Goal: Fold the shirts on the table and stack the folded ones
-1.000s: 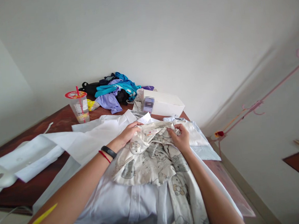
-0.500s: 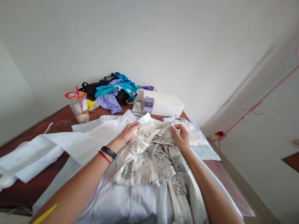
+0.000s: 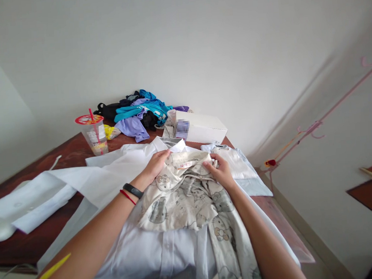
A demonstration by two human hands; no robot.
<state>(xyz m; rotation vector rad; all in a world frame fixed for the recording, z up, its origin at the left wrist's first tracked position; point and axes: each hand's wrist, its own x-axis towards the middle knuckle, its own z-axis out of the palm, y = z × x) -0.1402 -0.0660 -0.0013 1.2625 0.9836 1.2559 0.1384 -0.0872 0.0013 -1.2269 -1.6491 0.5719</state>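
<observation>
A cream garment printed with grey cat faces is spread over a white buttoned shirt. My left hand, with a dark band and a red string at the wrist, grips the left end of its collar edge. At the right end of that edge, my right hand pinches the cloth between thumb and fingers. A small label shows inside the collar between the hands. One long printed sleeve hangs toward me beside my right forearm.
Behind stand a plastic cup with a red straw, a heap of clothes and a white box. Folded clothes lie at the right. A pink stand leans near the wall. The table is dark red-brown.
Both hands have shifted slightly left in view, still on the collar. My right thumb and fingers have moved a little inward along the edge. The whole view has drifted slightly.
</observation>
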